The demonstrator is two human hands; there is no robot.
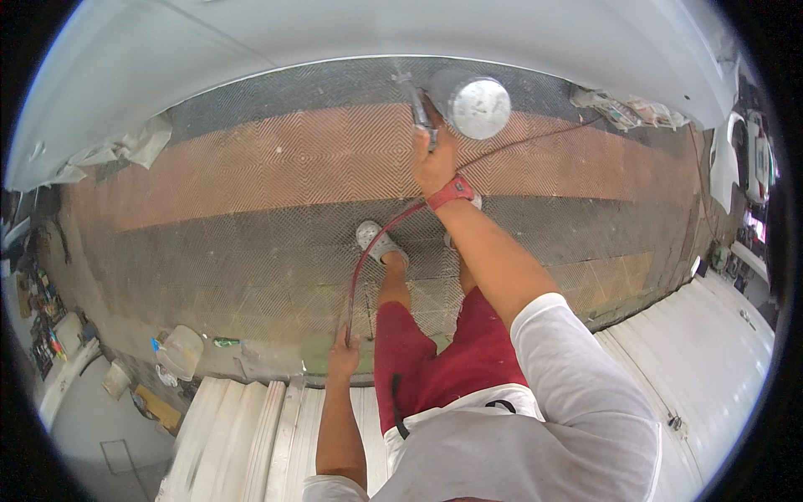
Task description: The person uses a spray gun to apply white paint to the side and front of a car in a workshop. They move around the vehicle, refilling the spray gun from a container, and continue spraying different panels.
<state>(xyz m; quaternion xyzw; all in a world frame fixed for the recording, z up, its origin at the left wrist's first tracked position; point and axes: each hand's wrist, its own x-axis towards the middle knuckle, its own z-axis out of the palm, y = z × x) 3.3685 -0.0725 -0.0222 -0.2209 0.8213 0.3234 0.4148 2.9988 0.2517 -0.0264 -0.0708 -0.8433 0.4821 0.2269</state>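
At 6 o'clock, nearest the camera, the person's white shirt and red shorts fill the lower frame, with white panels (242, 427) lying by the feet from 7 to 8 o'clock. Just above, at about 7 o'clock of centre, the left hand (344, 356) hangs low, curled around the red air hose (361, 263) and keeping it off the patterned floor (251, 209). The hose climbs in 1 arc past the grey shoe (378, 241) toward the other wrist.

Farther out, at 12 o'clock, the right hand (435, 155) is wrapped around the grip of a spray gun (418, 105), a red band on the wrist. Whether a finger presses the trigger cannot be told. The gun's round metal cup (478, 106) sits just to its right, and the nozzle points at the big white car body panel (376, 42) curving across the top.

This looks like the spraying step, with the gun raised close to the panel. The next pass would call for a steady distance from the surface, an even sweep, and slack fed from the low hand so the hose never drags against wet paint.
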